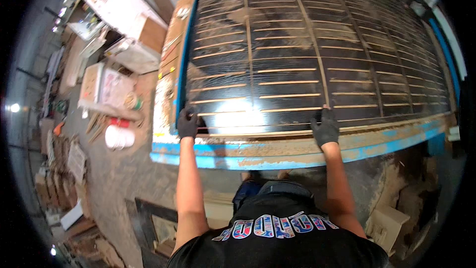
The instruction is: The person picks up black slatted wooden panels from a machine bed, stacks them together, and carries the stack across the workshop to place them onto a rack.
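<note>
Across the upper centre and right of the frame lies your large black panel (317, 54), glossy and scored with pale cut slots, on a blue-edged machine bed (277, 156). Your gloved left hand (188, 123) curls over its lower-left corner; your gloved right hand (325, 127) presses flat, fingers together, on its lower edge.

Boxes on the floor to my left.
I see a flat pale cardboard box (101, 88) beside a white tub (119, 137); another open cardboard box (386, 224) sits lower right.
</note>
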The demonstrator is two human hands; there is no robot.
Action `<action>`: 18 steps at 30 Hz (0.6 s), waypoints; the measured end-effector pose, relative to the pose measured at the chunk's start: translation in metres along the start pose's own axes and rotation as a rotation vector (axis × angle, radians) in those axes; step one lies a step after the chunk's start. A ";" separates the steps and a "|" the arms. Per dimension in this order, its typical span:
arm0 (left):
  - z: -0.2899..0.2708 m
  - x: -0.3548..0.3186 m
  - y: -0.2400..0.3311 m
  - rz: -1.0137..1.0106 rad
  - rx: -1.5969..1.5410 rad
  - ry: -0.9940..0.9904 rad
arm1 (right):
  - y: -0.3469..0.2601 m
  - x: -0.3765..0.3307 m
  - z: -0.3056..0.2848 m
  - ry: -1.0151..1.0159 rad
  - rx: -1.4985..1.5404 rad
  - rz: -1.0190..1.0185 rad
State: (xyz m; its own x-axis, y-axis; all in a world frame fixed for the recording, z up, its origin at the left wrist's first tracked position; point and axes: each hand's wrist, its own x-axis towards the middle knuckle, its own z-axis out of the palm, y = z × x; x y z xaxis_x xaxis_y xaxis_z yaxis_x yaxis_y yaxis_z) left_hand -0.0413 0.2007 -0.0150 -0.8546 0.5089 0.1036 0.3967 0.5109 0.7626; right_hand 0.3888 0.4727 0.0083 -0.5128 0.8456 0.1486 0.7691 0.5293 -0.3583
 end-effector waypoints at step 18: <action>-0.028 0.024 0.018 -0.240 -0.118 0.166 | 0.046 0.058 0.021 -0.085 0.701 0.405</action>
State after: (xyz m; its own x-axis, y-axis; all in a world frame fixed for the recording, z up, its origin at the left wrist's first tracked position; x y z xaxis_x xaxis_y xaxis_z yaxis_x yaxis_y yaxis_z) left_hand -0.0639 0.2027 0.0185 -0.9659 0.2589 0.0071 0.1439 0.5139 0.8457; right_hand 0.3865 0.5449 -0.0195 -0.2950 0.9391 -0.1763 0.4974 -0.0066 -0.8675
